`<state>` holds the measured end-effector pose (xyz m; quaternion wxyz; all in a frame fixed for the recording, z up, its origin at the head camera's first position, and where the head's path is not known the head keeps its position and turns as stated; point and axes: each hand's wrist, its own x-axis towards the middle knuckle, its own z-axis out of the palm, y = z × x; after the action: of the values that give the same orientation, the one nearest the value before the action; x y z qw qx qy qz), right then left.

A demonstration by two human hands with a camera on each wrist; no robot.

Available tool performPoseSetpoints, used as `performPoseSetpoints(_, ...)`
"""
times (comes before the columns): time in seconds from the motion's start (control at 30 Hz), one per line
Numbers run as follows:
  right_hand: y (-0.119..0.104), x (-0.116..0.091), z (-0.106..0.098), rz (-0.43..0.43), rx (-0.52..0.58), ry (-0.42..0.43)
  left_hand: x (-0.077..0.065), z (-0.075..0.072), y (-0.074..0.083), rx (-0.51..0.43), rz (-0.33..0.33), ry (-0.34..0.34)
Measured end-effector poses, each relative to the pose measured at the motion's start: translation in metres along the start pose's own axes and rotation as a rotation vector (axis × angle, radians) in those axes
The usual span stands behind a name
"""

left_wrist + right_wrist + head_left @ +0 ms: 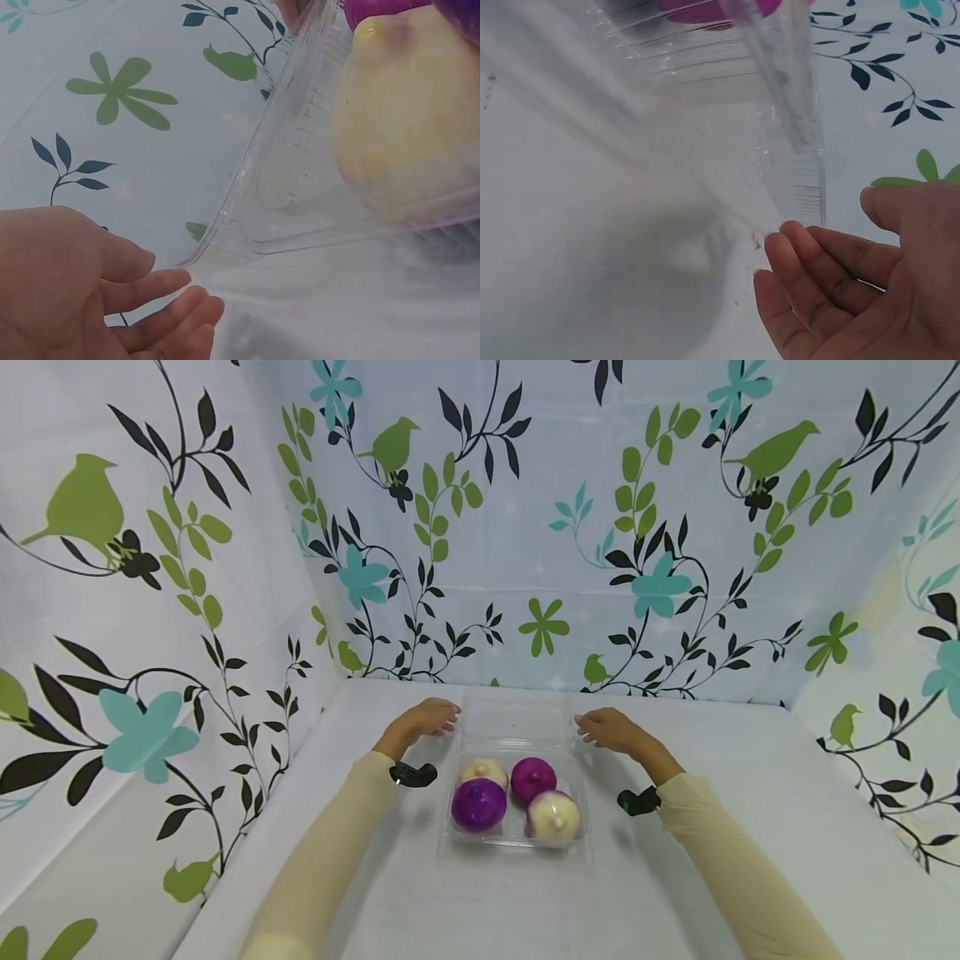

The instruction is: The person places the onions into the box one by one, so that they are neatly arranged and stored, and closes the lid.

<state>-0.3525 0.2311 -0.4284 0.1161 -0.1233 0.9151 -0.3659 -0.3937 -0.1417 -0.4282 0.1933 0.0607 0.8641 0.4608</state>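
A clear plastic clamshell box (517, 839) sits on the table with its hinged lid (514, 720) folded back to the far side. Inside the box are a purple onion-like vegetable (478, 805), a magenta one (533, 778), a cream one (483, 770) and a white-and-purple one (553, 817). My left hand (426, 717) is at the lid's left edge, its fingers loosely bent around nothing. On the opposite side, my right hand (611, 731) has its fingertips (775, 244) close to the lid's corner. Whether either hand touches the plastic, I cannot tell.
A white cloth covers the table (517, 910). Behind and beside it hangs a patterned curtain (525, 527) with birds, leaves and flowers. Each wrist wears a small black device, one left (414, 775) and one right (637, 802).
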Motion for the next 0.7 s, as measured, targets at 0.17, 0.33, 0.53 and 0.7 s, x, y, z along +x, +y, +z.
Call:
performPoseSetpoints(0.17,-0.007,-0.006,-0.008,0.016,0.049,0.038,-0.007,-0.005,0.006,0.026,0.064,0.065)
performPoseSetpoints(0.33,-0.022,-0.016,-0.016,0.117,0.203,0.061,-0.017,-0.008,0.016,-0.001,0.155,0.136)
performPoseSetpoints(0.53,-0.037,-0.030,-0.023,0.189,0.498,0.031,-0.037,-0.006,0.025,-0.081,0.224,0.151)
performPoseSetpoints(0.7,-0.042,-0.046,-0.028,0.223,0.600,-0.022,-0.054,-0.002,0.026,-0.086,0.254,0.170)
